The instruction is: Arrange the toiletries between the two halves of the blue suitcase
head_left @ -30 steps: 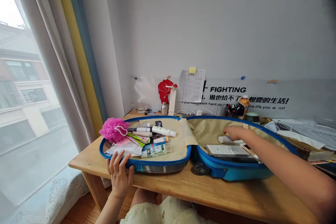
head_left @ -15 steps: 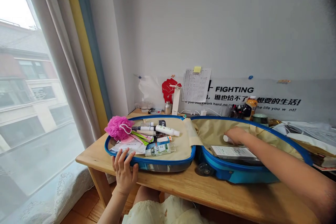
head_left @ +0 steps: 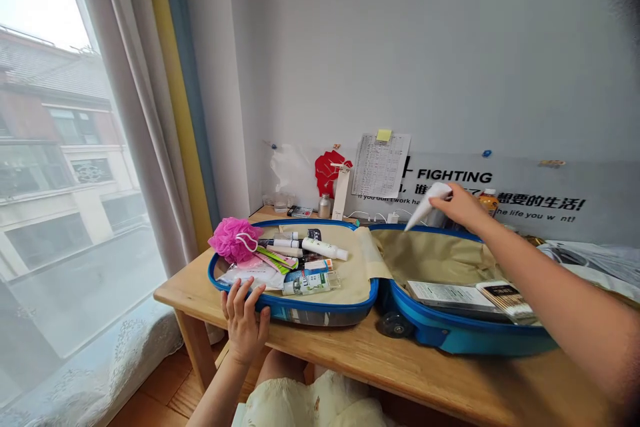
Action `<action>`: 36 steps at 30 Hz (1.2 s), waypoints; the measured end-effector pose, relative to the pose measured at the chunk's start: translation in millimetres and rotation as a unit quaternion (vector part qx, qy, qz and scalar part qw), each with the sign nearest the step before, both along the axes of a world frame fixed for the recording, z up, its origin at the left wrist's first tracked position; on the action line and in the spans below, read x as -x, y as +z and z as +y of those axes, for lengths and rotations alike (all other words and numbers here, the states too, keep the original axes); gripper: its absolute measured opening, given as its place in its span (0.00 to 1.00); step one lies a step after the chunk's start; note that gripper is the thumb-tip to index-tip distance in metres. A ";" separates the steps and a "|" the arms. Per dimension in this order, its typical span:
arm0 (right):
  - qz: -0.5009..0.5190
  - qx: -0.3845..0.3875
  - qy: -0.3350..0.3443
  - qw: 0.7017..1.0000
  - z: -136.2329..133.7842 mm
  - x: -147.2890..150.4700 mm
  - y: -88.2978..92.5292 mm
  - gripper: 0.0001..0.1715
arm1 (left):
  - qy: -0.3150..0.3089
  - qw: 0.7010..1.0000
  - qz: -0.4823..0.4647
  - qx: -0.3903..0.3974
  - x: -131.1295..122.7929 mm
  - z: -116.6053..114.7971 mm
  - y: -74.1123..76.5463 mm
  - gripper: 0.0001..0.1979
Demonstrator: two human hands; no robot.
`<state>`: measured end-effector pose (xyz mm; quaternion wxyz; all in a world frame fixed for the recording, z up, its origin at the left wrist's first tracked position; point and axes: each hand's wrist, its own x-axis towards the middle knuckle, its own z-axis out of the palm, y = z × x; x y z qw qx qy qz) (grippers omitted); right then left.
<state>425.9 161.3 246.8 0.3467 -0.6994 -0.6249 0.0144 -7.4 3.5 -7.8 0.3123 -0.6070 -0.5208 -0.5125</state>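
Observation:
An open blue suitcase (head_left: 440, 337) lies on a wooden table (head_left: 380, 367). My left hand (head_left: 245, 323) rests on the front rim of its left half, fingers spread. That half holds a pink bath pouf (head_left: 234, 239), tubes, sachets and small bottles (head_left: 311, 282). My right hand (head_left: 463, 205) is raised above the right half's back rim, closed on a white tube (head_left: 426, 205) that points down to the left. A flat white box (head_left: 450, 295) and a dark comb-like item (head_left: 507, 295) lie in the right half.
Against the wall stand a small jar (head_left: 325, 205), a tall white box (head_left: 341, 192), an orange-capped bottle (head_left: 489, 201), a pinned paper list (head_left: 380, 164) and cables. Papers (head_left: 585, 257) pile at the right. A curtain (head_left: 150, 113) and window are on the left.
My right hand has lifted the white tube out of the suitcase's right half and raised it above the back rim. The camera has shifted left. My left hand stays on the rim.

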 end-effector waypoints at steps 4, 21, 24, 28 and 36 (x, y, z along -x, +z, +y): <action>0.150 -0.002 0.122 0.981 2.0 65.8 -1.0 0.19 | 0.002 1.000 0.006 -0.003 -0.2 -0.3 1.4 0.18; 0.359 0.228 0.448 0.786 -41.3 239.9 -109.1 0.28 | 0.004 1.000 0.010 -0.002 -1.2 -1.1 1.6 0.17; 0.340 0.241 0.448 0.791 -42.2 242.6 -114.1 0.30 | 0.002 1.000 0.008 -0.001 -0.7 -0.9 0.9 0.17; 0.281 0.246 0.440 0.817 -40.5 241.6 -118.4 0.30 | 0.004 1.000 0.007 0.003 0.1 -0.7 -0.3 0.18; 0.070 0.194 0.437 0.875 -34.6 231.9 -114.0 0.29 | 0.005 1.000 0.019 -0.013 -0.5 0.0 2.9 0.17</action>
